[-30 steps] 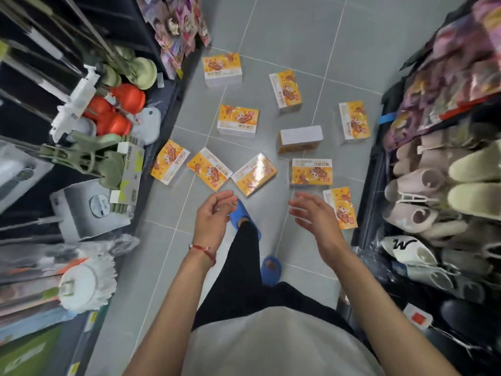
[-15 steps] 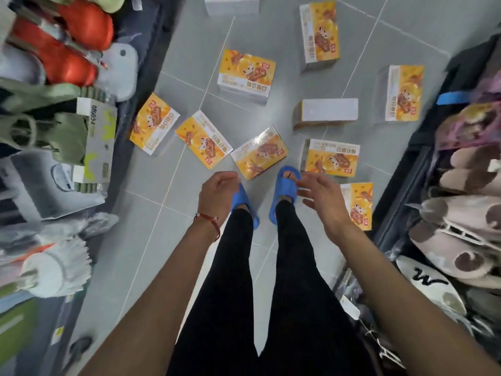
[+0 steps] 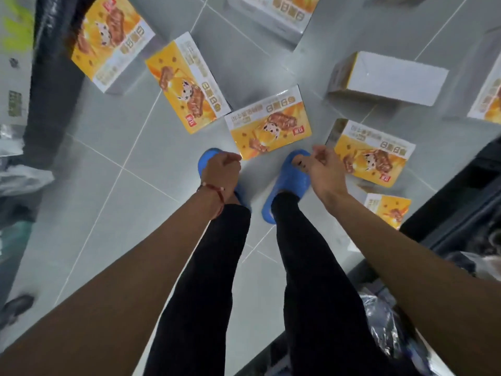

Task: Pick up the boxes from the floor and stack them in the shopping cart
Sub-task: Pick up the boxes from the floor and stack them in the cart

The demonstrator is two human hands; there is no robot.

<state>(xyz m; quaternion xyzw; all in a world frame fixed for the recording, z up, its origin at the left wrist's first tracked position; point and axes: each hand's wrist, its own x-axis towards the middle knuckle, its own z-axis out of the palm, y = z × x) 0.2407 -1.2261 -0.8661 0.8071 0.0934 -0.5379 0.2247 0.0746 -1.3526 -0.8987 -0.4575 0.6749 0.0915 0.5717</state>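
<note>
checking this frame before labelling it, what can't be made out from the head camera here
Shopping cart: nowhere in the head view.
Left hand: fingers curl under, hidden by its own back; contact with the centre box unclear.
Lower-right box: partly covered by the right forearm.
Top box and right-edge box: cut off by the frame edges.
Left shelf goods: too blurred to identify.

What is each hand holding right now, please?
Left hand: fingers curled by the middle box corner; grip cannot be told.
Right hand: relaxed, open, holding nothing.
</note>
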